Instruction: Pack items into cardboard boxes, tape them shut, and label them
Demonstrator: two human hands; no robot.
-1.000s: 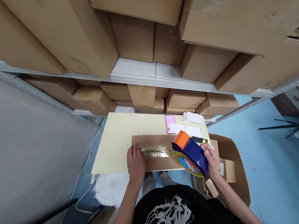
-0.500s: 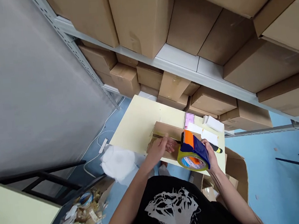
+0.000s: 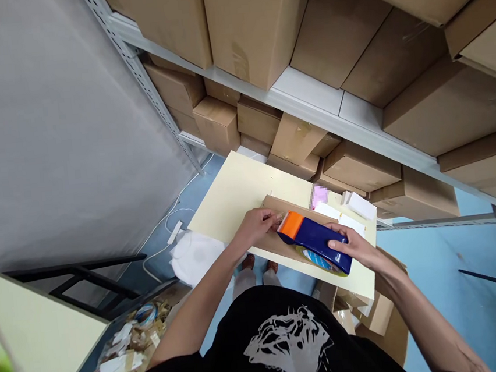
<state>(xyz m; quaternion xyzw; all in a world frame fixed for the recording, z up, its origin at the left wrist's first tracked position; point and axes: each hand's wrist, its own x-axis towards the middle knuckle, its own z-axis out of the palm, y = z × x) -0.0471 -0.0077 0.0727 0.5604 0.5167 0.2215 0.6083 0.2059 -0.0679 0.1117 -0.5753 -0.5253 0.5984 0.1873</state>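
A tape dispenser (image 3: 318,239) with a blue body, an orange front and a wide roll of yellowish tape lies over a long brown cardboard box (image 3: 271,243). My right hand (image 3: 353,245) grips its blue back end from the right. At the toothed orange edge, my left hand (image 3: 258,225) has its fingers pinched together over the box's left part. What sits between those fingertips is too small to make out. The dispenser and my hands hide much of the box top.
The pale yellow table (image 3: 231,196) carries a pink item (image 3: 319,195), white papers (image 3: 351,223) and a white stack (image 3: 361,204). Shelving with cardboard boxes (image 3: 363,169) rises behind. A white bag (image 3: 197,255) hangs left; scraps (image 3: 124,353) lie lower left, another table (image 3: 47,340) beside them.
My right hand has turned the dispenser flatter, its orange end now pointing left beside my left hand. My left fingers have closed into a pinch. The camera view has shifted slightly.
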